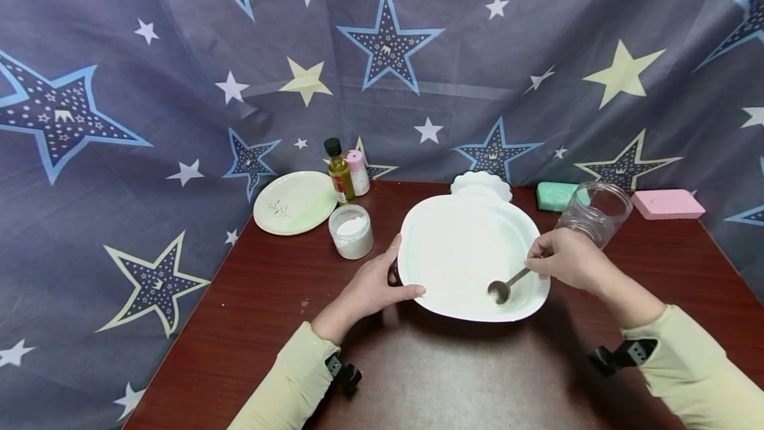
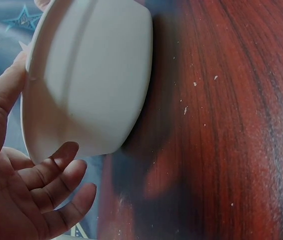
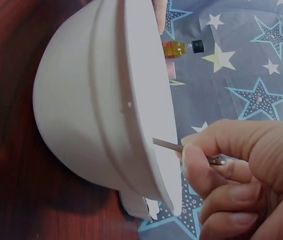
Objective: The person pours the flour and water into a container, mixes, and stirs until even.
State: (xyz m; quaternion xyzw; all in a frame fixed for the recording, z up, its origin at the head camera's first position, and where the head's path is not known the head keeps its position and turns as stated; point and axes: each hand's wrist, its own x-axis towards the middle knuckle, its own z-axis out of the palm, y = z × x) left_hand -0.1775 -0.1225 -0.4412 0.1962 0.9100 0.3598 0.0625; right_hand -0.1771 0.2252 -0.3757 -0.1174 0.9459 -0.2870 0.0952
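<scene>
A large white basin [image 1: 459, 244] stands at the middle of the table. My left hand [image 1: 373, 284] grips its left side, with the thumb over the rim and the fingers at the outer wall, as the left wrist view shows. My right hand [image 1: 567, 259] is over the basin's right rim and pinches the handle of a small dark spoon [image 1: 499, 292]. The spoon's bowl points down inside the basin, with a little pale powder at it. In the right wrist view the spoon handle [image 3: 167, 145] passes between thumb and forefinger; the basin wall hides the spoon's bowl.
Left of the basin stand an open jar of white powder [image 1: 352, 234], an oil bottle [image 1: 341, 174], a pink-capped shaker [image 1: 358, 172] and a plate [image 1: 295, 203]. A clear jar [image 1: 605, 208], a green sponge [image 1: 555, 196] and a pink sponge [image 1: 668, 204] are at the right. A scalloped white dish [image 1: 481, 184] is behind the basin.
</scene>
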